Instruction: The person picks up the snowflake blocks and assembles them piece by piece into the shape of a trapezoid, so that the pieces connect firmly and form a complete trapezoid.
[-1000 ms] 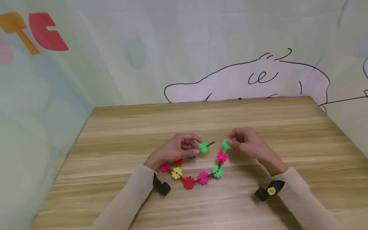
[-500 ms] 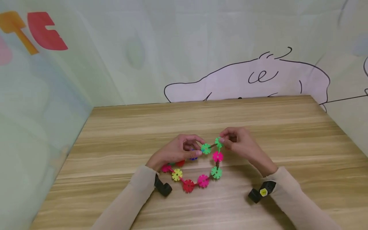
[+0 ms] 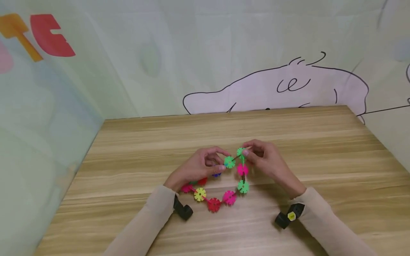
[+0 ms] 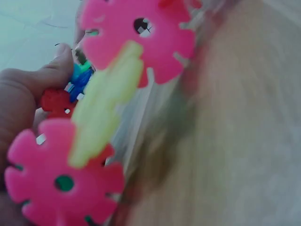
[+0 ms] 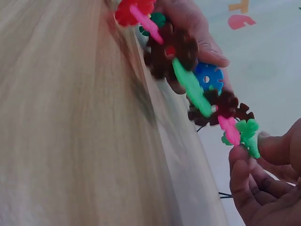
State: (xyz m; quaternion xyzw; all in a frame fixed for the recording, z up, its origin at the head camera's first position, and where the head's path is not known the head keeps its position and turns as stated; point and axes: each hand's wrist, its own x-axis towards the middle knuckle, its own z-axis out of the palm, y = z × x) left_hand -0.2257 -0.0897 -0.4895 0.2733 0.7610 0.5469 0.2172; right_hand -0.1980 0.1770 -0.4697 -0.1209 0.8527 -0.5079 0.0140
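Note:
A chain of colourful notched plastic snowflake discs hangs in a loop between the hands, with a yellow disc (image 3: pixel 200 194), a red disc (image 3: pixel 214 204) and a pink disc (image 3: pixel 229 197) along its low side. My left hand (image 3: pixel 200 165) pinches the chain by a light blue disc, just beside a green disc (image 3: pixel 229 162). Between thumb and fingers my right hand (image 3: pixel 267 158) pinches another green disc (image 3: pixel 241 152). A brown disc (image 5: pixel 243 112), seen nearly edge-on, spans the two green ones; how deep its slots sit is hidden. Beyond the left fingers, part of the chain is covered.
The wood-grain table (image 3: pixel 153 138) lies under both hands. Behind it and at the left stand cloth walls (image 3: pixel 144 64) with printed letters and a line drawing. A black camera (image 3: pixel 184 210) is strapped to the left wrist, another camera (image 3: pixel 283 219) to the right.
My right hand has moved left with its green disc, closing the gap to the brown disc beside the left hand. Both hands then rise slightly; the left hand has barely shifted.

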